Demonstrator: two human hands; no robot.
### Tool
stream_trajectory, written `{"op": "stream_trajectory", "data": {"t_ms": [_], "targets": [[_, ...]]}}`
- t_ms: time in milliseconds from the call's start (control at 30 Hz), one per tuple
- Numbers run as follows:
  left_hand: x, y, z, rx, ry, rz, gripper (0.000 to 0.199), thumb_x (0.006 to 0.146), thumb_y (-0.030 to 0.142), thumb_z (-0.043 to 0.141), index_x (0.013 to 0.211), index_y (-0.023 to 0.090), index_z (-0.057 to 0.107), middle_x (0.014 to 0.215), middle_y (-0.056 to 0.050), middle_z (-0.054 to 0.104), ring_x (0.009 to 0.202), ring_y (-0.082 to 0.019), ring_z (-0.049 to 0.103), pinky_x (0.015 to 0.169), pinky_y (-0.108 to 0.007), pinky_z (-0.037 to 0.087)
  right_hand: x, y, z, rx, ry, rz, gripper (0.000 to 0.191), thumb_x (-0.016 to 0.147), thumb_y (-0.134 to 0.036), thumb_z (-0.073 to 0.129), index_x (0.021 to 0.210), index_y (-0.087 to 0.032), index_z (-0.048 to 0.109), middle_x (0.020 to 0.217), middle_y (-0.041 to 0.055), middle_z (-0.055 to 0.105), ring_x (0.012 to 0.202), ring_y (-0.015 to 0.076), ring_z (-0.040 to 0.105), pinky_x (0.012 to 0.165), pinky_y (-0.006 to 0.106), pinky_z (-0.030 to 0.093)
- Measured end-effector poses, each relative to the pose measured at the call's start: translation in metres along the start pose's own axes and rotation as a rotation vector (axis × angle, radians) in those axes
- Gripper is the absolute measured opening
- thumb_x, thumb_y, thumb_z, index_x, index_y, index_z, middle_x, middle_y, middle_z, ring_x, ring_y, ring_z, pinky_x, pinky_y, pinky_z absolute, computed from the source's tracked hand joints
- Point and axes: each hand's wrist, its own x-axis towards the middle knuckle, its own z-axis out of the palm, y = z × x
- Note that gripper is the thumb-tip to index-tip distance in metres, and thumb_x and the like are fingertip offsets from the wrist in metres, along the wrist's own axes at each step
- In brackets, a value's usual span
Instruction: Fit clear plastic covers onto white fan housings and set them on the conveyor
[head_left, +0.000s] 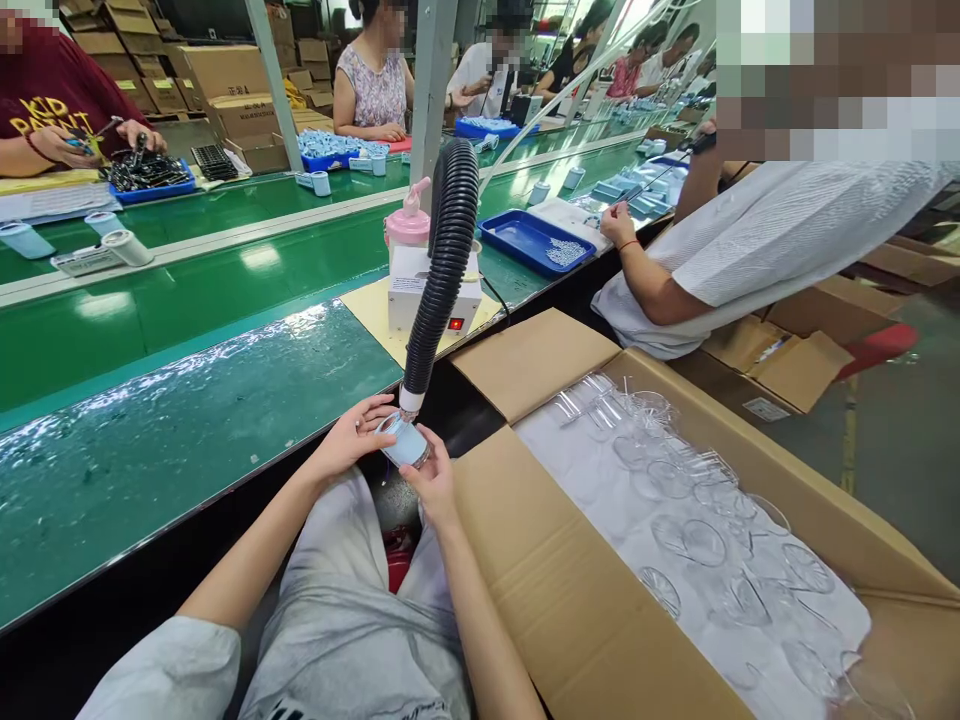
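Note:
Between my two hands is a light blue cup-shaped plastic part (406, 445), tilted, with a clear rim at its lower end. My left hand (354, 436) grips its upper left side, thumb lying across the blue wall. On the lower right, the fingers of my right hand (436, 480) close round the clear end. The white nozzle of a black corrugated hose (444, 260) points down right at the part's upper end; whether they touch I cannot tell. That hose curves over from a white machine box (409, 290) with a lit red switch.
To my right, an open cardboard box (555, 560) holds several clear plastic pieces (694, 540) on white sheeting. A blue tray (525, 240) with small pale parts lies beyond the machine. A co-worker's arm (649, 270) is at the right. Light blue parts sit on the green conveyor (225, 290).

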Motion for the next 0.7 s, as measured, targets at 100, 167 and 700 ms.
{"op": "stream_trajectory", "data": {"t_ms": [100, 167, 700], "targets": [[0.000, 0.004, 0.002, 0.032, -0.008, 0.008, 0.073, 0.061, 0.024, 0.091, 0.126, 0.017, 0.059, 0.124, -0.014, 0.069, 0.116, -0.030, 0.067, 0.107, -0.046, 0.046, 0.000, 0.002, 0.001, 0.011, 0.013, 0.005, 0.072, 0.059, -0.043, 0.093, 0.121, -0.023, 0.062, 0.124, 0.0109, 0.068, 0.113, 0.0274, 0.065, 0.100, 0.044, 0.054], [0.000, 0.007, 0.003, 0.051, -0.010, 0.015, 0.073, 0.061, 0.023, 0.091, 0.126, 0.016, 0.058, 0.123, -0.014, 0.070, 0.115, -0.029, 0.067, 0.108, -0.046, 0.046, 0.000, 0.004, 0.002, 0.020, 0.016, 0.007, 0.074, 0.059, -0.045, 0.092, 0.122, -0.023, 0.061, 0.126, 0.0114, 0.067, 0.114, 0.0280, 0.064, 0.102, 0.045, 0.052], [0.006, 0.016, 0.011, 0.195, -0.039, 0.089, 0.071, 0.063, 0.029, 0.090, 0.125, 0.019, 0.056, 0.122, -0.012, 0.070, 0.115, -0.029, 0.067, 0.105, -0.045, 0.050, 0.005, 0.001, 0.006, 0.180, -0.018, 0.090, 0.069, 0.065, -0.053, 0.086, 0.124, -0.026, 0.060, 0.127, 0.0108, 0.067, 0.116, 0.0297, 0.064, 0.101, 0.051, 0.052]]}}
